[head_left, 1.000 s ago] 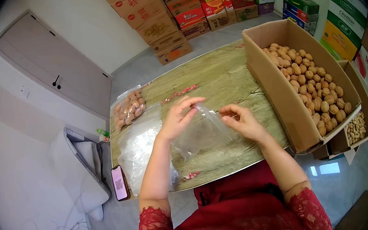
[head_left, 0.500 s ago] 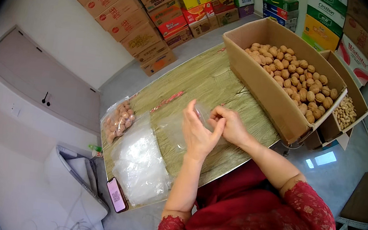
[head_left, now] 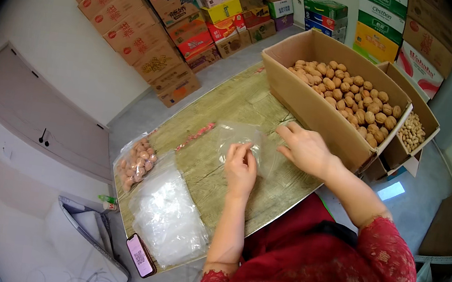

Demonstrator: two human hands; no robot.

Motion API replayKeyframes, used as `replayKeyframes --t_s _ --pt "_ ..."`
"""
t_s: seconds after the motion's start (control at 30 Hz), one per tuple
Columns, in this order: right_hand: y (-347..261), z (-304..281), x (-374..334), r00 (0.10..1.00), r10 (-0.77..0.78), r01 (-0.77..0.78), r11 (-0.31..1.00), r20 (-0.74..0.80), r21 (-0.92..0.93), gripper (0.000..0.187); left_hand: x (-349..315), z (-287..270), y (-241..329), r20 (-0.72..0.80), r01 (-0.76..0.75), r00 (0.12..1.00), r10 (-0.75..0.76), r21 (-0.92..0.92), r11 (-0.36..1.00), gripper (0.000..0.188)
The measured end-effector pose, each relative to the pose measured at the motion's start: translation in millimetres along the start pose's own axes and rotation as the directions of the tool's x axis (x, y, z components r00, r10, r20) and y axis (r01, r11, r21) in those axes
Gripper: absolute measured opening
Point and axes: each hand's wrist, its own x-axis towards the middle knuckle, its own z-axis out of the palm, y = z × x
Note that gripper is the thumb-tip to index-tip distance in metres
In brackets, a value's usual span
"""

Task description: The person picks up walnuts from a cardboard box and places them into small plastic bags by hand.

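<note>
A clear plastic bag point(head_left: 227, 141) is spread above the middle of the table, thin and see-through. My left hand point(head_left: 241, 172) grips it at its near side, fingers bent and pinched together. To the right of the bag is my right hand point(head_left: 308, 151), its thumb and fingers curved but apart, with nothing visible between them. Whether its fingertips touch the bag's clear edge is hard to see. Left of my left forearm lies a stack of flat clear bags point(head_left: 169, 216). Beyond that stack, a filled clear bag of walnuts point(head_left: 137, 163) sits at the table's left edge.
A large cardboard box of walnuts point(head_left: 274, 67) stands at the table's right, beside a smaller box of pale nuts point(head_left: 429, 132). A phone point(head_left: 141, 256) lies at the near left corner. A red patterned strip point(head_left: 196, 136) crosses the wood-look table point(head_left: 193, 176). Stacked cartons point(head_left: 160, 59) line the wall.
My hands have separated: the right moved right, away from the bag, and the left moved slightly lower. The bag now shows more spread out. The whole view has shifted a little.
</note>
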Motion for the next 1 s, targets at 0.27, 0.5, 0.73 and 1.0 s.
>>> replayKeyframes --t_s 0.27,0.5,0.73,1.0 --pt "66.2 -120.3 69.1 0.998 -0.07 0.071 0.983 0.011 -0.169 0.022 -15.6 3.4 -28.6 0.023 0.074 0.997 -0.072 -0.114 0.991 0.031" --pt "171.9 -70.4 93.6 0.668 0.388 -0.233 0.92 0.635 -0.317 0.105 -18.4 5.6 -24.7 0.078 0.274 0.961 -0.265 -0.368 0.889 0.028" --pt "182.4 -27.2 89.1 0.72 0.492 -0.33 0.863 0.49 -0.383 0.105 -20.4 12.3 -38.5 -0.047 0.166 0.978 -0.204 -0.423 0.891 0.022" --pt "194.7 -34.9 96.8 0.751 0.341 -0.251 0.939 0.565 -0.233 0.095 -21.3 13.6 -31.6 -0.047 0.178 0.95 -0.309 -0.731 0.659 0.013"
